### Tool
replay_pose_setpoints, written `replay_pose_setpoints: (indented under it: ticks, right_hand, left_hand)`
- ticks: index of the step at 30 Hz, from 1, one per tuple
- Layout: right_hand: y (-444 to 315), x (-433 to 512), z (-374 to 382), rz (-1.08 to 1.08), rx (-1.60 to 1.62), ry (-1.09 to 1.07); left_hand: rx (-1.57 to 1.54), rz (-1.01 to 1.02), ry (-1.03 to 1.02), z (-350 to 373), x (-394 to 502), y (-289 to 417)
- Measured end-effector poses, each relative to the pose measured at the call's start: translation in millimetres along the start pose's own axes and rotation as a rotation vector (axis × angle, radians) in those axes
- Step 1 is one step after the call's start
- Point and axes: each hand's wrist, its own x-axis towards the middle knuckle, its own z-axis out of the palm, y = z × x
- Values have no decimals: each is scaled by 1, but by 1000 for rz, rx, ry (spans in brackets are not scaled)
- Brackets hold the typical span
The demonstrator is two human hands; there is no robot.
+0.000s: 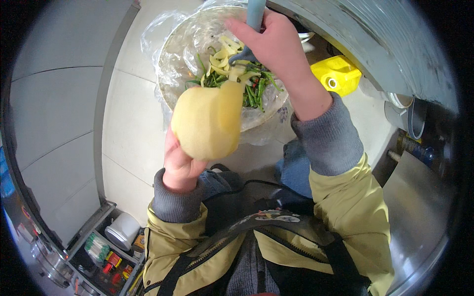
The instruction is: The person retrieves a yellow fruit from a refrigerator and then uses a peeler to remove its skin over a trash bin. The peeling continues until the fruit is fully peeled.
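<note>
My left hand (181, 159) holds a large, smooth, peeled pale yellow vegetable or fruit (207, 124), probably a potato, from below and its left side. In my right hand (276, 44) is the blue-grey handle of a peeler (255, 14), whose head sits just above the peeled item. A strip of peel hangs between the two. Below them stands a round bin (163, 63) lined with a clear plastic bag, holding yellow peelings (220, 61) and green peppers or pepper scraps (253, 94).
A yellow plastic jug (337, 76) lies right of the bin, under the edge of a grey counter (370, 40). Grey cabinet panels (59, 103) rise at left. Shelves at lower left hold a white bucket (122, 229) and packets. A metal sheet (414, 199) stands at right.
</note>
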Motion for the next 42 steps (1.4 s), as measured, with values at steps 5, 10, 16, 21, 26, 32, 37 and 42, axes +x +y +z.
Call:
replay_pose_setpoints:
  ticks: [5,10,16,21,26,32,37,42]
  right_hand:
    - [-12,-3,-1,-83,106,-200]
    - [-32,-21,1,7,374,-549]
    - [-26,-15,5,113,207,-399]
    - [-30,-13,4,11,-57,-369]
    - [-45,-34,14,-224,293,-526]
    - [-38,-23,13,-155,105,-523]
    - [-37,-22,12,-132,49,-407]
    - [-44,-33,19,-276,183,-524]
  left_hand:
    - [-47,-10,42,8,6,5]
    - [-68,-6,169,16,13,8]
    - [-93,-18,117,16,14,13]
    - [-253,30,102,14,12,15]
    - [-217,37,187,6,11,12]
    - [-260,75,187,-1,13,11]
    - [-374,107,169,-1,12,12]
    - [-297,50,148,1,9,11]
